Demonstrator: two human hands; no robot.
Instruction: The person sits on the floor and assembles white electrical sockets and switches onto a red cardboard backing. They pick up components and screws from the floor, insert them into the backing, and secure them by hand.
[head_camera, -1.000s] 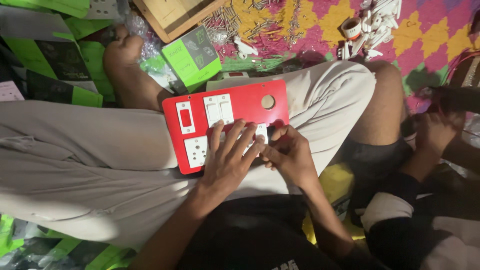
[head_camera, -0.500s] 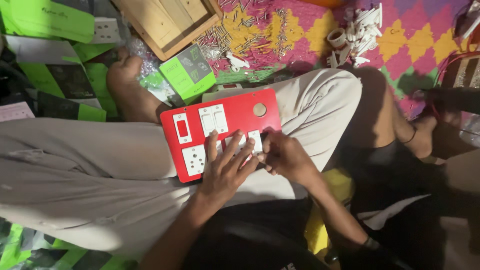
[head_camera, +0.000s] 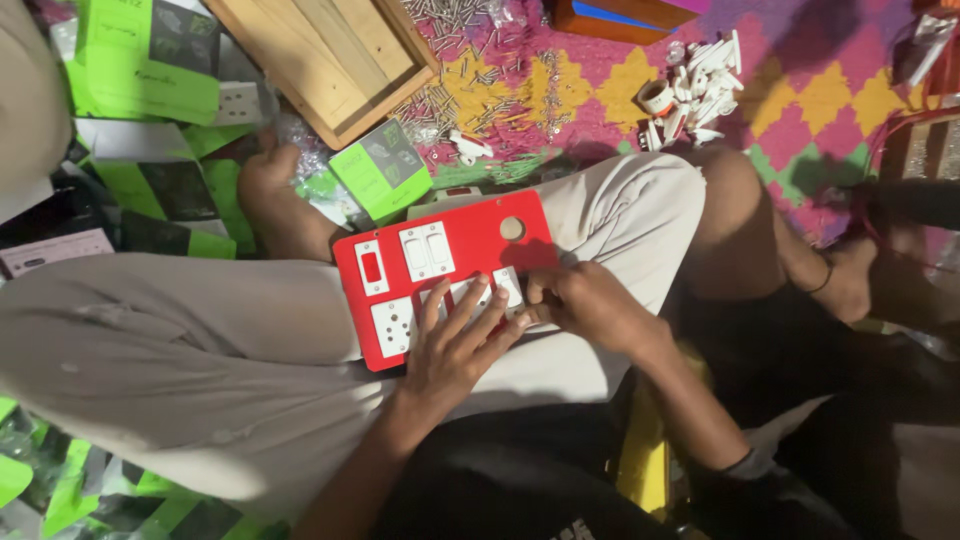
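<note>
Two hands: both rest on a flat red rectangular switch plate (head_camera: 450, 275) lying across the lap.
Left hand (head_camera: 455, 345): fingers spread, pressing the plate's near edge.
Right hand (head_camera: 585, 305): pinching a white switch module (head_camera: 507, 288), nearer it.
Plate axis: runs left-right.

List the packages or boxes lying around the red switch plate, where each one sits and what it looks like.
Small carton: just above the red switch plate, green with a dark panel.
Flat box: top left, green and black.
Flattened cartons: left, green, black and white.
No screens visible.
</note>
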